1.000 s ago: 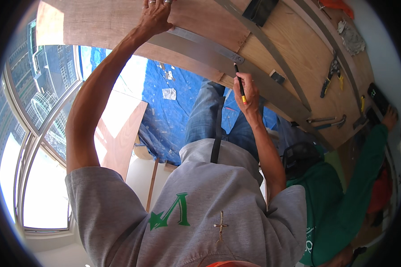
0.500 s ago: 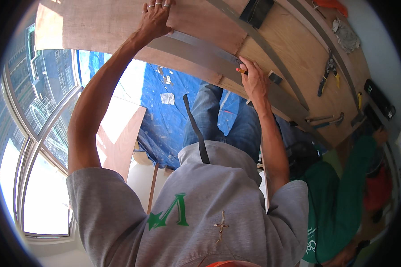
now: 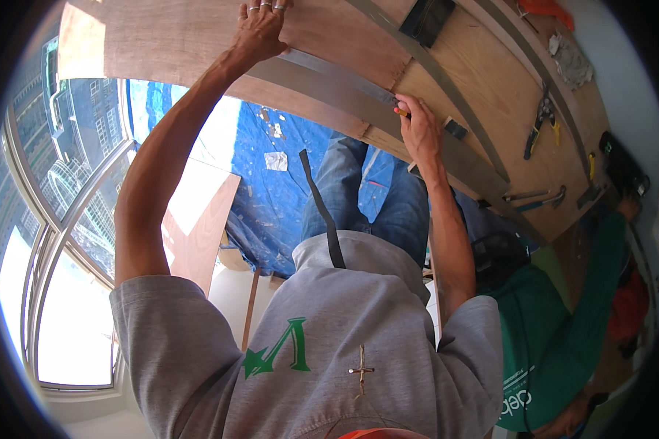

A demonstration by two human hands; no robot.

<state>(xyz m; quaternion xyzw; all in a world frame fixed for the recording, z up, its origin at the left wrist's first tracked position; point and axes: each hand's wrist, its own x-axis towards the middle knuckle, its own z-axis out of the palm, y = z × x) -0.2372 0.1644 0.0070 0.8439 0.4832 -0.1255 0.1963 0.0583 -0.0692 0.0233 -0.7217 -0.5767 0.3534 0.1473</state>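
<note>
My left hand (image 3: 260, 33) lies on the reddish plywood sheet (image 3: 168, 44) with its fingers stretched out, rings on them, the tips near the top edge of the picture. Its thumb touches the end of a long, shiny grey metal strip (image 3: 329, 91) that runs across the wood toward the right. At the strip's other end, my right hand (image 3: 421, 132) is closed around a slim pencil (image 3: 401, 112) with a red-orange end. The pencil's tip is too small to make out beside the strip's edge.
Pliers (image 3: 540, 124), a hammer (image 3: 545, 201) and a dark block (image 3: 426, 20) lie on the plywood to the right. A co-worker in a green sleeve (image 3: 593, 300) reaches in close by. Blue sheeting (image 3: 271, 190) covers the floor; windows (image 3: 80, 212) stand left.
My hands and the strip keep nearly the same places, with a slight shift in the view. At the right, the co-worker's hand has moved up toward a black object, which has shifted.
</note>
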